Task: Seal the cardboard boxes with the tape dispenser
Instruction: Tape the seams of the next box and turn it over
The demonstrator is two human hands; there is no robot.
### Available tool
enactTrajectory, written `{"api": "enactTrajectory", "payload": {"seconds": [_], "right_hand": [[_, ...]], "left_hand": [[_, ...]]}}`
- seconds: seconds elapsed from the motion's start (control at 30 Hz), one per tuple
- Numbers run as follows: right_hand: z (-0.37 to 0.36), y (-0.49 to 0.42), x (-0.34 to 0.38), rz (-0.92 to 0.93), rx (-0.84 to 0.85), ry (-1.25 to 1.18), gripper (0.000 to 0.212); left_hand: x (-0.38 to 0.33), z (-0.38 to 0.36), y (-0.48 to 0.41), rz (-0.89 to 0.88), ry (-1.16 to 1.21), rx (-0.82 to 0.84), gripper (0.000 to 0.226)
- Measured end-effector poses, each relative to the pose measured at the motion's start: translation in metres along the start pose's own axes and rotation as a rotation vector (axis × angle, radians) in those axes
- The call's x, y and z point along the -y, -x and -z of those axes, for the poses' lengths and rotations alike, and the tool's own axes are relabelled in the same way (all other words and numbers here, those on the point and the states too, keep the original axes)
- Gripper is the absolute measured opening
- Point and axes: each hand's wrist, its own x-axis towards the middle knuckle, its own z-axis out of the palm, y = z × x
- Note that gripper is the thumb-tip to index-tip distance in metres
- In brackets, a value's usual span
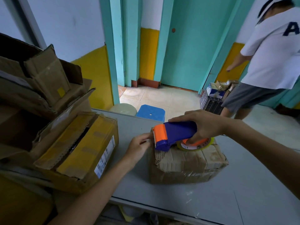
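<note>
The grey desk [211, 200] carries a crumpled, tape-wrapped cardboard box [186, 164] near its middle. The blue and orange tape dispenser [175, 133] rests on the box's top, toothed blade at the box's far left corner, with its yellowish tape roll [197, 146] lying against the top face.

The right grip [204, 125] is clamped over the dispenser's blue body, thumb down beside the roll. The left grip [139, 146] sits at the same corner, fingertips drawn together just beside the blade. Whether they nip tape or the box edge cannot be told.

At the desk's left stands a yellow-taped box [81, 148] with a gaping top seam, with open cartons [40, 82] stacked behind it. Beyond the desk are a blue stool [151, 112], a pale round stool [124, 109] and a dark crate [211, 103]. A person in a white shirt [267, 62] stands at far right, near a teal door [186, 54].
</note>
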Motion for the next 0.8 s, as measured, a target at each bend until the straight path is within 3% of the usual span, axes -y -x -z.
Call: {"api": "enactTrajectory", "payload": {"seconds": [0.1, 0.3, 0.43, 0.63, 0.7, 0.8], "right_hand": [[0.0, -0.002, -0.001, 0.016, -0.02, -0.012, 0.08], [0.002, -0.002, -0.001, 0.048, -0.031, -0.024, 0.078], [0.0, -0.002, -0.002, 0.059, -0.062, -0.025, 0.075], [0.001, 0.0, -0.001, 0.077, -0.073, -0.043, 0.072], [0.005, 0.002, 0.0, 0.083, -0.079, -0.062, 0.07], [0.01, 0.002, 0.002, 0.096, -0.082, -0.055, 0.069]], "left_hand": [[-0.011, 0.001, 0.001, 0.109, 0.132, 0.006, 0.036], [-0.01, 0.011, -0.004, 0.285, 0.381, 0.02, 0.021], [-0.009, 0.015, -0.005, 0.36, 0.449, 0.135, 0.034], [-0.009, 0.016, -0.006, 0.451, 0.461, 0.098, 0.038], [-0.008, 0.017, -0.007, 0.469, 0.514, 0.075, 0.031], [-0.012, 0.015, -0.006, 0.44, 0.383, 0.055, 0.016]]}}
